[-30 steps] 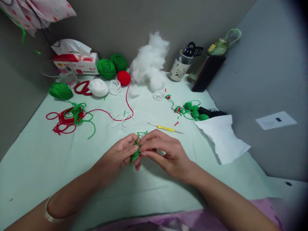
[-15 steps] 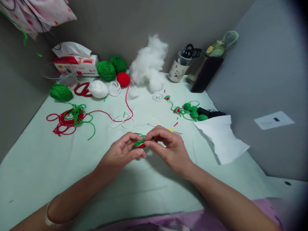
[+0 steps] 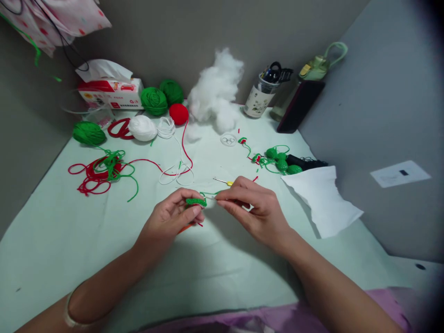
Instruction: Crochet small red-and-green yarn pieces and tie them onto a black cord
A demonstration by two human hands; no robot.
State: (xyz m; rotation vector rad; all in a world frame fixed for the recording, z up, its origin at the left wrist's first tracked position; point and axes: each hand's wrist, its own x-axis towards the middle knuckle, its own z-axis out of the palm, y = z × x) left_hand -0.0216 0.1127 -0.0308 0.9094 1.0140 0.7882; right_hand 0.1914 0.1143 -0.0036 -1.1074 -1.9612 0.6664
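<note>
Over pale cloth [image 3: 86, 236], your left hand [image 3: 169, 217] pinches a nubbly green crocheted piece [image 3: 195, 202] while your right hand [image 3: 258, 206] grips a slim, needle-like tool [image 3: 210, 198] at its edge; light, even tension should keep loops neat. Behind, fluffy white stuffing [image 3: 217, 90] rises near round green yarn balls [image 3: 154, 101].

The light is moderate and rather even, with a cool, slightly greenish tone over the worktop [image 3: 104, 268]. Soft shadows lie beneath the right forearm [image 3: 333, 273] and along the left edge of the white paper [image 3: 324, 199], so the light seems to come from above. The fluffy stuffing [image 3: 215, 92] is the brightest part, whereas the back wall [image 3: 156, 32] remains dim. Fine details between the fingers [image 3: 243, 193] are somewhat soft. The wide lens stretches the borders, and a black curved shade covers the upper right corner.
</note>
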